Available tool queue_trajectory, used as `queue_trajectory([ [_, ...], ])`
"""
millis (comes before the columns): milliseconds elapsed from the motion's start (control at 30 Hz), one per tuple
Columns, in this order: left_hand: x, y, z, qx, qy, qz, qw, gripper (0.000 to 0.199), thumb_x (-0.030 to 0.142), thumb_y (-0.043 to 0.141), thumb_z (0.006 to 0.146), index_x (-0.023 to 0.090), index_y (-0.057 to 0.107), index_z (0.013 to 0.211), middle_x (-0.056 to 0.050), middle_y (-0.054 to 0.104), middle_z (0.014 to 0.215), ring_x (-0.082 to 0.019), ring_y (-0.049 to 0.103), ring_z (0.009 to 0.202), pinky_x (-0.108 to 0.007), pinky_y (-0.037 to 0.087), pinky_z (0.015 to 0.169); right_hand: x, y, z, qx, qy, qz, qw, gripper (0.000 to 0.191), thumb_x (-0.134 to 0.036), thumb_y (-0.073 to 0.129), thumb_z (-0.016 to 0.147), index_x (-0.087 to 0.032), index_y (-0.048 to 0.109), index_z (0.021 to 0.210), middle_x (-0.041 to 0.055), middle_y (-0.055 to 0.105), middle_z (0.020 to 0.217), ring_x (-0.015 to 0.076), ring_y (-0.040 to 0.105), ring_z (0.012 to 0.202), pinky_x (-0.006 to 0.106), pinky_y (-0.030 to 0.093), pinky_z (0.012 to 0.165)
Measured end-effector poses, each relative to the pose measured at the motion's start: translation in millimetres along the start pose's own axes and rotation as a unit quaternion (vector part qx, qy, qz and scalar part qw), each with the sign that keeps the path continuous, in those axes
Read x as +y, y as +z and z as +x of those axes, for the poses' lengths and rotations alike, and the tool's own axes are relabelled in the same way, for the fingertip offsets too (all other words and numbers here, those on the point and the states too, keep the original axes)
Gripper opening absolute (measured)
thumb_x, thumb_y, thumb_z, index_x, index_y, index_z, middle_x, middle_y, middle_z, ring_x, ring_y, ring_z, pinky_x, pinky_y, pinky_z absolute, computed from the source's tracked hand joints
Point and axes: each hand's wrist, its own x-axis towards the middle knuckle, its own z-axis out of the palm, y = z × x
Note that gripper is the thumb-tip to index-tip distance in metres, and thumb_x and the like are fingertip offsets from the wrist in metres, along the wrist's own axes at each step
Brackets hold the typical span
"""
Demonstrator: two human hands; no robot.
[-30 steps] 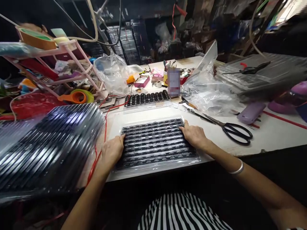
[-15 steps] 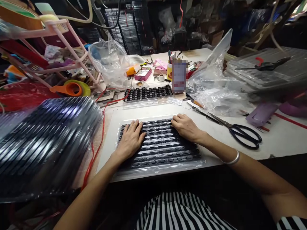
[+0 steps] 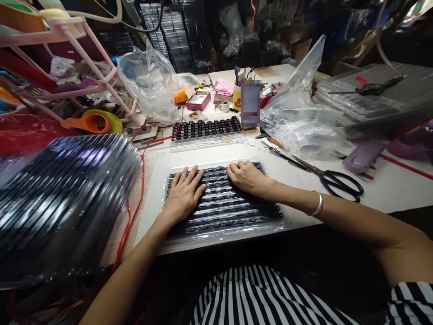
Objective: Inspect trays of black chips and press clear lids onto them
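Note:
A clear plastic tray [image 3: 233,223] filled with rows of black parts lies flat on the white board in front of me. My left hand [image 3: 182,194] rests on the tray's left side, palm down with its fingers spread. Toward the far edge of the tray, right of its middle, my right hand [image 3: 246,177] presses down with its fingers curled together. Whatever may be under those fingertips is hidden. Behind the tray sits another block of black parts [image 3: 206,128] on clear plastic.
A tall stack of black-filled trays [image 3: 67,194] stands at the left, beside a red cord [image 3: 142,180]. Black-handled scissors [image 3: 341,183] lie at the right. Farther back are crumpled clear bags [image 3: 304,131], a phone [image 3: 251,104] and a pink rack [image 3: 98,63].
My right hand has slid left along the far part of the tray, its fingers still curled. The left hand stays spread in place. The view has shifted slightly.

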Motion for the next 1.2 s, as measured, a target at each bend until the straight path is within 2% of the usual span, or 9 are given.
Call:
queue_trajectory([
  [167, 2, -0.3, 0, -0.012, -0.002, 0.01, 1.0, 0.056, 0.046, 0.025, 0.095, 0.021, 0.034, 0.144, -0.005, 0.028, 0.152, -0.031, 0.021, 0.141, -0.049, 0.02, 0.112, 1, -1, 5, 0.033, -0.095, 0.031, 0.994, 0.03, -0.011, 0.029, 0.095, -0.008, 0.056, 0.109, 0.0168, 0.057, 0.111, 0.0273, 0.052, 0.102, 0.037, 0.046, 0.077],
  [400, 3, -1.5, -2, -0.008, -0.006, 0.003, 1.0, 0.057, 0.049, 0.024, 0.095, 0.02, 0.035, 0.143, -0.003, 0.03, 0.152, -0.028, 0.022, 0.141, -0.046, 0.019, 0.113, -25, -8, 35, 0.013, -0.05, 0.036, 0.998, 0.03, -0.009, 0.031, 0.093, -0.007, 0.057, 0.108, 0.0186, 0.061, 0.099, 0.0276, 0.058, 0.085, 0.036, 0.048, 0.063],
  [500, 3, -4.0, -3, -0.009, -0.009, 0.0, 1.0, 0.063, 0.054, 0.023, 0.093, 0.018, 0.033, 0.144, -0.005, 0.028, 0.153, -0.028, 0.019, 0.142, -0.046, 0.019, 0.113, -28, -9, 29, 0.02, -0.041, 0.042, 0.998, 0.032, -0.008, 0.029, 0.093, -0.005, 0.057, 0.108, 0.0208, 0.061, 0.102, 0.0292, 0.057, 0.092, 0.04, 0.048, 0.069],
  [600, 4, -6.3, -4, -0.03, -0.009, 0.0, 1.0, 0.069, 0.058, 0.024, 0.091, 0.015, 0.031, 0.145, -0.006, 0.025, 0.154, -0.028, 0.016, 0.142, -0.047, 0.017, 0.114, -17, -5, 11, 0.034, -0.044, 0.059, 0.997, 0.032, -0.021, 0.032, 0.097, -0.01, 0.056, 0.117, 0.0173, 0.06, 0.116, 0.0256, 0.055, 0.103, 0.038, 0.047, 0.082],
  [733, 7, -5.6, -1, -0.043, -0.008, 0.004, 0.999, 0.069, 0.059, 0.022, 0.091, 0.016, 0.028, 0.146, -0.005, 0.021, 0.154, -0.027, 0.014, 0.143, -0.048, 0.014, 0.114, -3, 12, -14, 0.073, 0.032, 0.135, 0.988, 0.062, -0.053, 0.031, 0.095, -0.015, 0.031, 0.144, 0.0158, 0.03, 0.151, 0.0311, 0.027, 0.138, 0.052, 0.027, 0.106],
  [867, 2, -3.6, 0, -0.04, -0.015, -0.028, 0.999, 0.066, 0.056, 0.028, 0.092, 0.017, 0.029, 0.145, -0.006, 0.021, 0.154, -0.025, 0.013, 0.143, -0.047, 0.011, 0.115, 0, 28, -25, 0.021, 0.043, 0.206, 0.977, 0.073, -0.063, 0.025, 0.092, -0.016, 0.024, 0.148, 0.0098, 0.014, 0.157, 0.0292, 0.006, 0.144, 0.055, 0.011, 0.112],
  [1000, -30, -8.2, -25, -0.039, -0.067, -0.089, 0.993, 0.056, 0.044, 0.028, 0.094, 0.017, 0.033, 0.144, -0.011, 0.026, 0.152, -0.025, 0.019, 0.141, -0.052, 0.018, 0.112, 4, 42, -55, 0.038, 0.134, 0.221, 0.965, 0.068, -0.059, 0.026, 0.093, -0.017, 0.027, 0.147, 0.0101, 0.018, 0.156, 0.0276, 0.013, 0.144, 0.053, 0.017, 0.112],
  [1100, -53, -13.3, -63, -0.02, -0.092, -0.193, 0.977, 0.057, 0.043, 0.032, 0.093, 0.017, 0.033, 0.143, -0.012, 0.027, 0.152, -0.023, 0.026, 0.139, -0.045, 0.027, 0.11, 7, 64, -90, 0.091, 0.264, 0.241, 0.929, 0.06, -0.049, 0.026, 0.096, -0.016, 0.031, 0.146, 0.0153, 0.028, 0.152, 0.0275, 0.025, 0.14, 0.054, 0.028, 0.107],
  [1200, -53, -15.2, -94, 0.022, -0.124, -0.322, 0.938, 0.059, 0.045, 0.042, 0.09, 0.016, 0.039, 0.14, -0.011, 0.038, 0.147, -0.021, 0.035, 0.135, -0.04, 0.028, 0.111, 7, 82, -109, 0.159, 0.329, 0.295, 0.883, 0.063, -0.049, 0.035, 0.092, -0.009, 0.038, 0.14, 0.0218, 0.041, 0.144, 0.0299, 0.035, 0.136, 0.054, 0.03, 0.107],
])
